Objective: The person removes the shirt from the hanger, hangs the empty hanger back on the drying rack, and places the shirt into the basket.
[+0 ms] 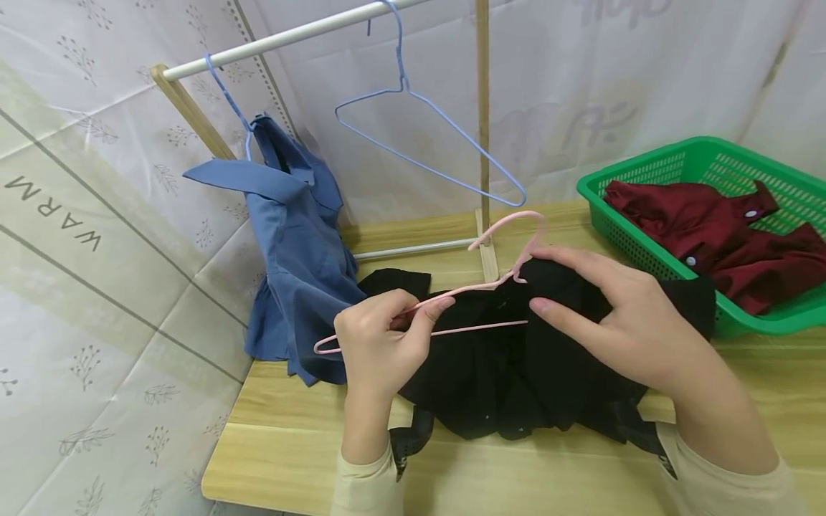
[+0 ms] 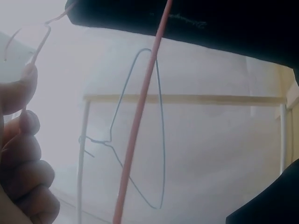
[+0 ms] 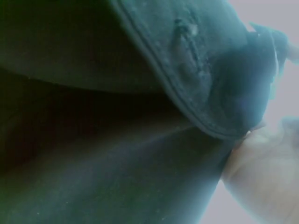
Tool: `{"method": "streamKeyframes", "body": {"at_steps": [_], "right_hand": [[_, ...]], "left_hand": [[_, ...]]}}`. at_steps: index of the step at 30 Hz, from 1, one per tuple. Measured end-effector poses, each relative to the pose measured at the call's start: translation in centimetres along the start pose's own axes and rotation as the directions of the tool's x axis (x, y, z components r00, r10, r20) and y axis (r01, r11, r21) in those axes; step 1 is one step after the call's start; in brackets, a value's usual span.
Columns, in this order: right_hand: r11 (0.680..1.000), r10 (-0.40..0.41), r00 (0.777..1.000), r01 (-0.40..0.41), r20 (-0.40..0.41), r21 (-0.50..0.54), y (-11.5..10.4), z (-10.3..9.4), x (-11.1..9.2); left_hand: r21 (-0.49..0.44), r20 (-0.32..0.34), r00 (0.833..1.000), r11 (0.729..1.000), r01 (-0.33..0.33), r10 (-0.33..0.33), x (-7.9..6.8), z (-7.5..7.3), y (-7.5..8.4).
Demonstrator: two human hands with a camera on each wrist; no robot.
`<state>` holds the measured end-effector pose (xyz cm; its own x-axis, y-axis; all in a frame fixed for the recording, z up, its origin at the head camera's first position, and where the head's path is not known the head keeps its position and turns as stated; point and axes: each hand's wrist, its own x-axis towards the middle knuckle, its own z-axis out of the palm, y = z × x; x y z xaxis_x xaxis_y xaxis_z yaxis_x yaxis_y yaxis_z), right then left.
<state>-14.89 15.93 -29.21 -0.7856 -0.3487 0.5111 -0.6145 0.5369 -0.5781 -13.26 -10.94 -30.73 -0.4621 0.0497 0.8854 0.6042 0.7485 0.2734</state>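
- Head view: left hand (image 1: 386,340) pinches pink hanger (image 1: 474,288) above the table (image 1: 290,444).
- Right hand (image 1: 622,315) on black garment (image 1: 484,383); thumb, index apart, rest hidden, can't tell if gripping.
- Hanger: thin, one end hidden inside garment.
- Right wrist view: dark, blurred.

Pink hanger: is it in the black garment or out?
The pink hanger looks partly in: its lower bar vanishes under the black garment's cloth, while one end sticks out bare beyond the left hand.
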Motion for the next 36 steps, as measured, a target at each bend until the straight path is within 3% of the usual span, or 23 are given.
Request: {"method": "streamKeyframes", "body": {"at_steps": [13,22,29,36], "right_hand": [[0.997,0.071,0.997,-0.072,-0.023,-0.042,1.0,-0.4,-0.2],[0.992,0.1,0.995,-0.102,-0.029,-0.068,2.4,-0.5,-0.5],[0.978,0.194,0.981,-0.194,-0.011,-0.069,3.6,-1.0,-0.9],[0.975,0.21,0.975,-0.214,-0.069,-0.062,5.0,-1.5,-1.3]], "left_hand": [[0.006,-0.122,0.993,1.0,0.002,-0.001,0.2,-1.4,-0.7],[0.004,-0.146,0.989,1.0,0.024,-0.023,0.3,-2.6,-1.4],[0.0,-0.174,0.984,0.999,0.046,-0.045,0.3,-3.6,-1.6],[0.0,-0.203,0.977,0.998,0.066,-0.065,0.5,-4.6,-2.1]]}}
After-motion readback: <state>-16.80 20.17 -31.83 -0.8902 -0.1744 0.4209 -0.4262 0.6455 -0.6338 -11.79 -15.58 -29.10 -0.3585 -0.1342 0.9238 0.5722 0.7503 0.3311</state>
